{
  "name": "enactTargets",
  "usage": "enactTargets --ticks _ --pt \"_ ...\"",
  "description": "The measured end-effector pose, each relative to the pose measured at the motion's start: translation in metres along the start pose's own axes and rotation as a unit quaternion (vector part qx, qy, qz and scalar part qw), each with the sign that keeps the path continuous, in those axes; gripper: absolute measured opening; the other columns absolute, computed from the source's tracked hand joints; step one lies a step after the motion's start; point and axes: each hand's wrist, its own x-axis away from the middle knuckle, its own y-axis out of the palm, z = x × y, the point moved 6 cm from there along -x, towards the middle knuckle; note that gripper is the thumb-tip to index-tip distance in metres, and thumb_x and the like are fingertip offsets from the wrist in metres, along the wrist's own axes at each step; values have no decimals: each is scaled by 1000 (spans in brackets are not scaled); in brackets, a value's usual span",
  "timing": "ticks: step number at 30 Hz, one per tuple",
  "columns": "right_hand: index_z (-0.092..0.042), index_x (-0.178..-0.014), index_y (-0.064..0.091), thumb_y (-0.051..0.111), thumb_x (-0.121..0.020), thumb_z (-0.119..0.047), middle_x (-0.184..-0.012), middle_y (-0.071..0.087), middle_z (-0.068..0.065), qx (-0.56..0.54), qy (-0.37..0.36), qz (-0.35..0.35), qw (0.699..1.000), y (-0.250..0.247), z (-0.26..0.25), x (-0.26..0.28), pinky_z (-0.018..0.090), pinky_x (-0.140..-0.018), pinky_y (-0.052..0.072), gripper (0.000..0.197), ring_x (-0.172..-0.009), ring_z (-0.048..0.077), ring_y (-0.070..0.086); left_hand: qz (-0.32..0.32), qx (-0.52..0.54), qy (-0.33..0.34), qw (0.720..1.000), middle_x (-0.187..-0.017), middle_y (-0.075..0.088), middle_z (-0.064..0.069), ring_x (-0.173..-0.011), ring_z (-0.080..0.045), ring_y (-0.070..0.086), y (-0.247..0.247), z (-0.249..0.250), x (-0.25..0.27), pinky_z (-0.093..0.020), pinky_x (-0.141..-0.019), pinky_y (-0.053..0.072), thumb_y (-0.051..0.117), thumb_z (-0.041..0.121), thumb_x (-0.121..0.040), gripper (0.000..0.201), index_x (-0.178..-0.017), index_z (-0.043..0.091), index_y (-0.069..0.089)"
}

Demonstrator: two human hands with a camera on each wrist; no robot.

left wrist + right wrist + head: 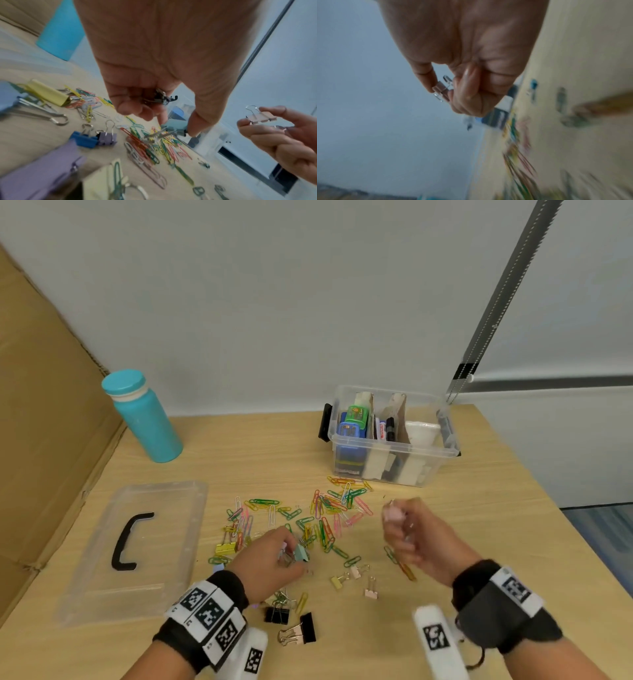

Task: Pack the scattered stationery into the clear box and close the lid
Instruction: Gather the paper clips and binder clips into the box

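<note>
The clear box (428, 470) stands at the back right of the table with stationery inside; its lid (164, 542), with a black handle, lies flat at the left. Coloured paper clips (325, 508) and binder clips (308, 628) are strewn between them. My left hand (291, 553) is low over the pile and pinches a grey-green binder clip (176, 127) between thumb and finger, with a dark clip (161, 96) tucked in the palm. My right hand (394, 515) is raised above the table and pinches a pink binder clip (441, 88) at its fingertips.
A teal bottle (144, 419) stands at the back left beside a cardboard sheet (41, 405). A blind chain (479, 337) hangs behind the box. The table's right edge (548, 508) runs close to my right hand.
</note>
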Motion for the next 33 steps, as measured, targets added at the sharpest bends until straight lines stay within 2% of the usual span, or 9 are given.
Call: enactTargets --ticks 6,10,13,16,18,21,24,27,33 --pt "-17 -94 55 54 -94 -27 -63 38 -6 26 -76 178 981 -79 -108 -35 16 -37 28 10 -50 7 30 27 49 -23 998 -75 50 11 -56 -4 41 0 1 -4 -17 -52 32 60 34 -87 18 -98 24 49" --pt "-10 -87 53 61 -89 -15 -66 40 0 18 -57 243 968 -120 -143 -84 17 -35 31 9 -47 8 35 30 49 -22 998 -83 55 9 -62 -5 44 5 10 -4 -16 -57 37 59 37 -87 19 -98 27 48" --pt "-6 -102 52 57 -89 -8 -85 54 8 31 -62 269 961 -137 -155 -107 24 -60 54 14 -67 15 55 39 57 -18 997 -78 53 8 -58 -4 43 8 16 -2 -14 -54 36 59 40 -86 19 -97 31 47" --pt "4 -116 50 51 -89 -3 -90 51 12 124 -58 274 952 -152 -153 -113 41 -90 51 27 -81 24 54 50 80 -16 995 -77 51 7 -58 -4 44 10 23 1 -13 -55 35 59 37 -86 17 -97 31 48" --pt "14 -121 50 47 -91 -2 -96 53 18 212 -74 301 927 -159 -149 -105 46 -94 48 34 -91 24 52 59 96 -14 994 -79 50 6 -59 -3 43 9 28 2 -15 -58 37 59 36 -86 16 -97 33 48" --pt "-6 -132 50 45 -95 -14 -125 57 12 352 -147 365 849 -151 -132 -72 43 -99 46 37 -114 27 55 75 97 0 992 -76 47 10 -58 -3 41 3 49 -6 -15 -55 34 60 38 -86 18 -99 35 47" --pt "-14 -145 32 38 -98 -22 -150 35 6 515 -206 338 760 -124 -101 -55 36 -112 30 49 -134 23 37 116 81 35 989 -80 51 16 -56 3 46 -15 94 -35 -10 -52 37 60 37 -87 21 -103 34 47" --pt "-17 -151 17 25 -100 -30 -159 16 -1 507 -231 348 754 -117 -77 -56 31 -111 28 54 -138 19 32 164 59 60 983 -101 55 15 -72 4 54 -33 145 -81 -12 -63 47 59 35 -87 25 -109 31 46" --pt "-16 -150 22 10 -95 -40 -158 20 -2 502 -263 387 727 -119 -70 -60 43 -100 45 60 -131 19 44 222 -65 110 967 -115 53 -1 -100 -20 55 -40 236 -188 -37 -84 50 57 29 -85 34 -115 16 47"
